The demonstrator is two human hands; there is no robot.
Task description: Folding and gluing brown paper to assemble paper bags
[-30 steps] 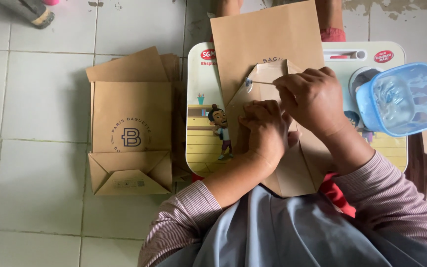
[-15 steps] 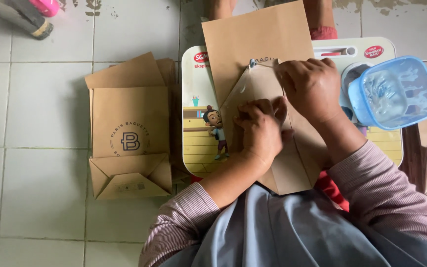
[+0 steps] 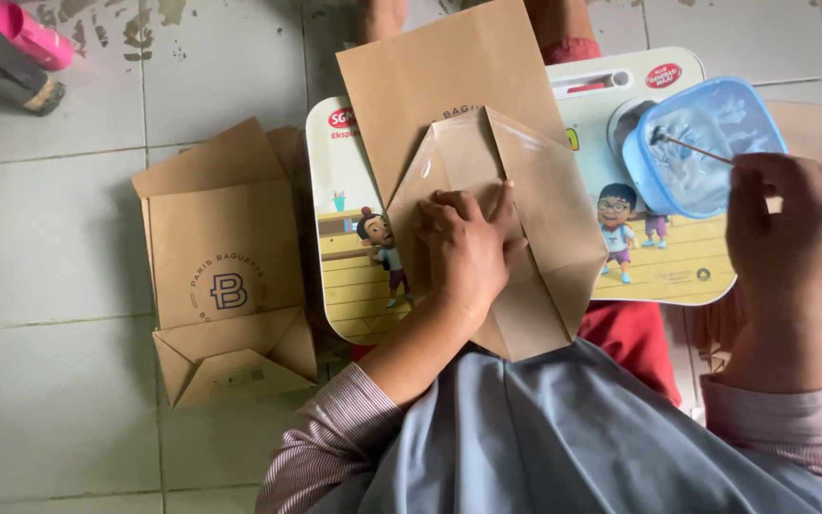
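Pale floor tiles (image 3: 68, 247) spread all around, finished brown paper bags (image 3: 225, 276) stacked at left beside a cartoon-printed lap table (image 3: 349, 286). Left hand (image 3: 468, 252) presses flat on the folded bag bottom (image 3: 525, 247) atop that table, while right hand (image 3: 796, 233) grips a thin stick (image 3: 692, 148) dipped in the blue glue tub (image 3: 706, 143).

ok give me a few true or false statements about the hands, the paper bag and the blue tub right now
1. The left hand presses flat on the brown paper bag. True.
2. The right hand rests on the paper bag too. False: it is off to the side at the blue tub, holding a thin stick.
3. The blue tub holds something white. True.
4. The bag lies straight on the floor tiles. False: it lies on a small board with cartoon pictures.
5. A stack of finished bags lies to the left on the floor. True.
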